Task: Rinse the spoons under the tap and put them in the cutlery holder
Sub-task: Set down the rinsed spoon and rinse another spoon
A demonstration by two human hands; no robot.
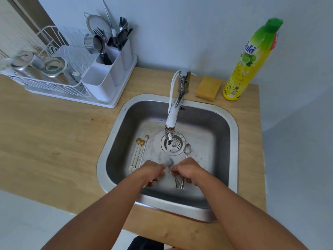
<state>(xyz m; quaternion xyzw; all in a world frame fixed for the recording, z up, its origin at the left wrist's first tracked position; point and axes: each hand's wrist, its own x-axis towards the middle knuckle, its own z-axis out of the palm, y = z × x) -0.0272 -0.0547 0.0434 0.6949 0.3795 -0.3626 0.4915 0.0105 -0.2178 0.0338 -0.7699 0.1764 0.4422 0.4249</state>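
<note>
Water runs from the white tap (170, 121) into the steel sink (232, 134). Both my hands meet under the stream. My left hand (153, 173) and my right hand (187, 171) pinch a silver spoon (169, 162) whose bowl shows between the fingertips. Two more silver handles (179, 183) stick out below my right hand. Another silver spoon (187, 149) lies right of the drain. Two gold spoons (137, 152) and a pale long spoon (145, 150) lie on the sink floor at the left. The white cutlery holder (108, 73) stands on the counter at the back left, with forks and spoons in it.
A white wire dish rack (45, 82) with steel cups sits left of the cutlery holder. A yellow sponge (208, 88) and a yellow-green dish soap bottle (250, 62) stand behind the sink at the right. The wooden counter (54, 141) surrounds the sink.
</note>
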